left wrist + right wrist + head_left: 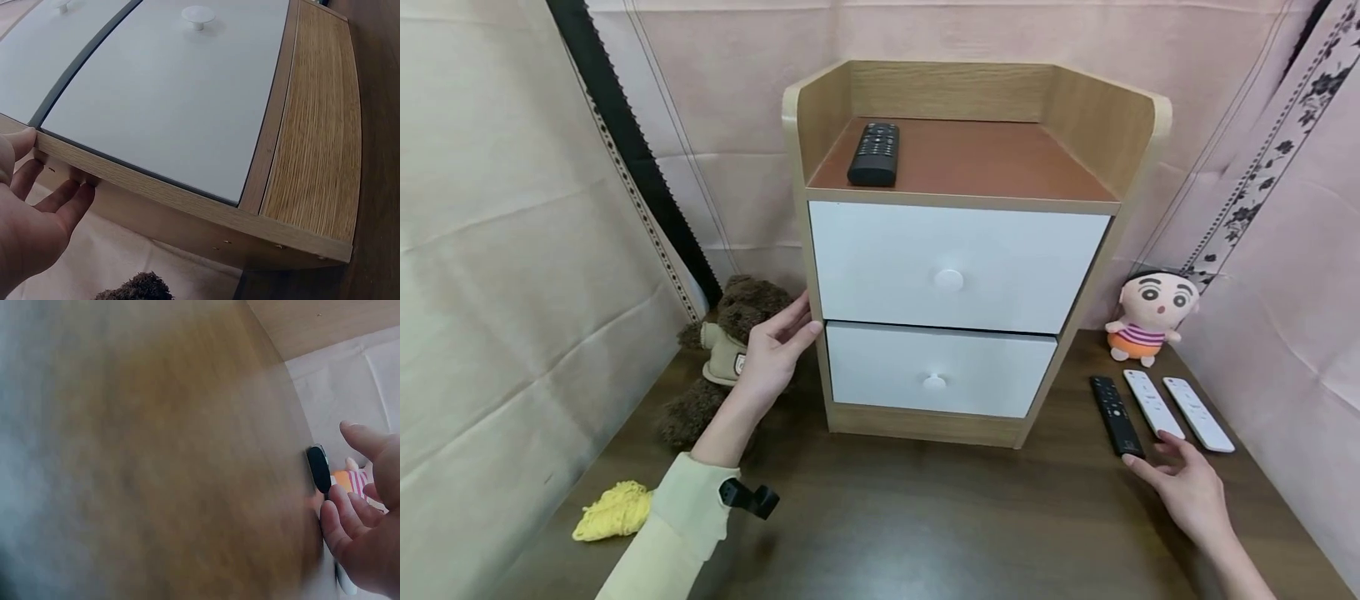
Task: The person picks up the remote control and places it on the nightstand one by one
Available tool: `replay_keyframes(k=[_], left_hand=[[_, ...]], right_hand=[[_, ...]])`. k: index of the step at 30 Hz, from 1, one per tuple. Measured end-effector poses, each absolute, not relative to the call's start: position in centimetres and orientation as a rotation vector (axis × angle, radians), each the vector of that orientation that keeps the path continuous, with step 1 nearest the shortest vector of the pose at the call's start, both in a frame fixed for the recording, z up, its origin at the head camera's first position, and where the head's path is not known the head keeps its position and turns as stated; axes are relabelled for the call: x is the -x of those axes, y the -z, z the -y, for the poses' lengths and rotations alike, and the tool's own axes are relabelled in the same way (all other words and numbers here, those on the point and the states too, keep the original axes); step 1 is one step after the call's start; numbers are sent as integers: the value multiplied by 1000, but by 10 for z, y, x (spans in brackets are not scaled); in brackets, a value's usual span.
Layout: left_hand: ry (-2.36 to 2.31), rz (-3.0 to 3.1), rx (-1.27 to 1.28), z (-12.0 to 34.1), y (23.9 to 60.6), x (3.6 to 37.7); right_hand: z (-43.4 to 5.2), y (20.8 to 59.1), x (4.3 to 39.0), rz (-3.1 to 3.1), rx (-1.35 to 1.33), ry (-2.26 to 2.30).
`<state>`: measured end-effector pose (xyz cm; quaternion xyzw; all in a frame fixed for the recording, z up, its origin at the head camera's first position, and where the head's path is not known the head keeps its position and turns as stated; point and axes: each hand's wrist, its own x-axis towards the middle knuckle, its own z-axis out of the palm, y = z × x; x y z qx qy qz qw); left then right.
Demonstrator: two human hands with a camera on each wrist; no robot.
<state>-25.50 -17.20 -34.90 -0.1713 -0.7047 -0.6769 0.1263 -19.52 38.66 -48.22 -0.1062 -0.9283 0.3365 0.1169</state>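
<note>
The left hand (775, 354) grips the left edge of the cabinet (880, 283); the right hand (1187, 492), fingers parted, hangs at the near ends of a black remote (1116, 415) and a white remote (1152, 402) on the worktop (940, 517). The left arm (673, 517) partly covers the bear (752, 310), its badge (741, 364) (unreadable from here) showing; a doll (1148, 321) sits behind.

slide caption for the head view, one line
Left hand touching the side of a two-drawer cabinet, right hand by a black remote and a white remote.
</note>
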Motion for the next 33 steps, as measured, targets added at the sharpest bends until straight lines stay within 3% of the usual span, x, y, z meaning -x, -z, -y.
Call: replay_keyframes(k=[33], left_hand=[[2055,2034,498,170,351,253]], right_hand=[[-366,499,211,2663,419,-903]])
